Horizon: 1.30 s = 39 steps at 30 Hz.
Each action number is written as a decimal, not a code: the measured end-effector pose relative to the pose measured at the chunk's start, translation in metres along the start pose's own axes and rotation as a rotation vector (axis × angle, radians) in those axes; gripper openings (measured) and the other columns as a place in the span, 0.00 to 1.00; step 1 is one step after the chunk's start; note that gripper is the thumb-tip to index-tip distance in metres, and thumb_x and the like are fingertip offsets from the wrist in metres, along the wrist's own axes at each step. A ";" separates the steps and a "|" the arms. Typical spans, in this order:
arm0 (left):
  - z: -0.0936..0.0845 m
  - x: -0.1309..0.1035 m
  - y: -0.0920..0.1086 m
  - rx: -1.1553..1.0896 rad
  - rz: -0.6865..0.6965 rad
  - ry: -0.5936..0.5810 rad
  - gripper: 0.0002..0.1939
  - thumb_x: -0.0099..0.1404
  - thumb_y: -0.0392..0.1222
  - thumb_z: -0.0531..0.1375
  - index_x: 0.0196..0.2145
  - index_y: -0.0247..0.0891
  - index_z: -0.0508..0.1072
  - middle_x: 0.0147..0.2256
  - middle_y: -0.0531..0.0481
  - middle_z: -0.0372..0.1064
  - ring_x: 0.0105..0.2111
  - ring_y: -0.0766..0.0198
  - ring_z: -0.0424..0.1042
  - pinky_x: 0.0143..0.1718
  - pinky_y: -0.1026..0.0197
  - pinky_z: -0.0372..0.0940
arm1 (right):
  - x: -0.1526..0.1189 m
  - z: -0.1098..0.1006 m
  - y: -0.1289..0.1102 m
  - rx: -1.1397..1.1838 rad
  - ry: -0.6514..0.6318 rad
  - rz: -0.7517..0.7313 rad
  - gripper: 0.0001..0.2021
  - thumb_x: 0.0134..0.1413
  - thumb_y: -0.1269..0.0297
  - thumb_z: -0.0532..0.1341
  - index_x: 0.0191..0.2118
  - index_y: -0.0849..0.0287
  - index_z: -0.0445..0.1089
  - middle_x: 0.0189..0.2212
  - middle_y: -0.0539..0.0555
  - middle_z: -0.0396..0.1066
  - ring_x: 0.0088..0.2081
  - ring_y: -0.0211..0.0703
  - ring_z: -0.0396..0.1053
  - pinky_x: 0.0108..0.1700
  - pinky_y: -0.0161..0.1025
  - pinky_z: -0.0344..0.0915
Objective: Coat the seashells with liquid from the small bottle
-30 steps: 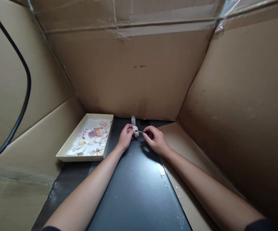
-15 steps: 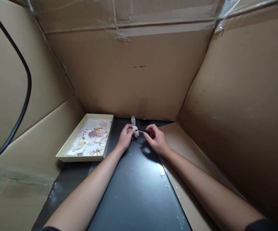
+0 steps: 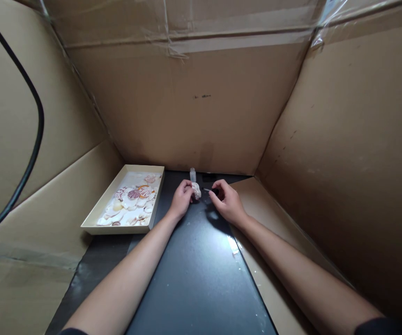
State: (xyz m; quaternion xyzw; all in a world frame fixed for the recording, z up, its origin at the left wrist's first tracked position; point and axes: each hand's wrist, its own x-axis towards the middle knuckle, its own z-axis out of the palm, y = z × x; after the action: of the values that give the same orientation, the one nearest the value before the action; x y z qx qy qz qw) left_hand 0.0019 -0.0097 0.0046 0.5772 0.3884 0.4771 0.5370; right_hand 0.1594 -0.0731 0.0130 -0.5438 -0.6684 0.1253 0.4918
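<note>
Between the thumb and fingers of my left hand [image 3: 181, 197] is a small whitish, rough-textured piece [image 3: 196, 190], perhaps a shell or coral. My right hand [image 3: 227, 200] pinches a thin stick [image 3: 206, 189] whose dark tip points left toward the rough piece, with a small gap between them. Just behind my left hand, a small translucent bottle [image 3: 193, 175] stands upright on the dark table [image 3: 190, 274].
A shallow cream tray [image 3: 117, 230] with shells, or a picture of shells, is left of my left hand. Cardboard walls [image 3: 194, 116] enclose the table. A cardboard sheet [image 3: 273, 209] lies at right. A black cable [image 3: 40, 121] hangs at left.
The stick in my right hand has moved slightly right, away from the rough piece. That piece shows a different side, as if turned in my left hand.
</note>
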 end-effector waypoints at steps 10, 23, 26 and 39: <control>0.000 0.000 0.000 0.014 -0.003 -0.011 0.06 0.54 0.40 0.56 0.31 0.37 0.63 0.21 0.56 0.66 0.20 0.69 0.65 0.20 0.68 0.55 | 0.000 -0.001 0.000 0.016 -0.021 0.017 0.07 0.55 0.60 0.56 0.37 0.56 0.62 0.25 0.47 0.62 0.25 0.36 0.60 0.29 0.33 0.57; 0.000 -0.001 0.000 0.020 0.028 -0.036 0.05 0.54 0.39 0.56 0.31 0.37 0.64 0.20 0.56 0.65 0.19 0.69 0.64 0.20 0.68 0.54 | 0.000 -0.001 0.000 -0.048 -0.009 0.032 0.06 0.53 0.61 0.57 0.36 0.57 0.63 0.26 0.47 0.64 0.25 0.36 0.60 0.29 0.33 0.56; 0.000 -0.001 0.001 0.023 0.028 -0.035 0.05 0.55 0.39 0.55 0.32 0.37 0.65 0.21 0.55 0.66 0.20 0.69 0.64 0.21 0.68 0.54 | 0.000 -0.002 -0.001 -0.001 -0.016 0.026 0.07 0.55 0.60 0.56 0.37 0.57 0.63 0.25 0.47 0.63 0.25 0.36 0.60 0.28 0.33 0.56; 0.003 -0.003 0.008 0.009 0.017 -0.019 0.03 0.55 0.37 0.54 0.30 0.37 0.66 0.22 0.56 0.64 0.21 0.70 0.62 0.23 0.67 0.57 | 0.000 -0.001 -0.002 0.016 -0.052 -0.001 0.07 0.55 0.61 0.56 0.37 0.57 0.63 0.27 0.48 0.64 0.26 0.36 0.61 0.29 0.33 0.57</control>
State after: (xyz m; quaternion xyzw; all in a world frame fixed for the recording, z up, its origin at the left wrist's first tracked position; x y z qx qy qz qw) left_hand 0.0038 -0.0139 0.0118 0.5873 0.3804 0.4746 0.5339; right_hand 0.1592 -0.0746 0.0147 -0.5359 -0.6803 0.1445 0.4786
